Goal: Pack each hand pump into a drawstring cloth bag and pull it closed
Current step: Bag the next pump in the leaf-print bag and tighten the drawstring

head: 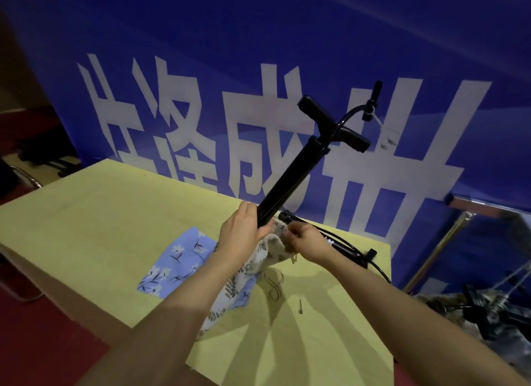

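A person stands at a yellow table (pixel 86 227). The left hand (pixel 240 236) has its fingers curled tight round the lower barrel of a black hand pump (pixel 287 181), which tilts up to the right, T-handle topmost. Its bottom end sits inside the mouth of a cream leaf-print cloth bag (pixel 244 273). The right hand (pixel 306 242) pinches the bag's rim with narrow fingertips. A blue floral bag (pixel 175 262) lies flat beside it, and a 2nd pump (pixel 344 249) lies behind the hands.
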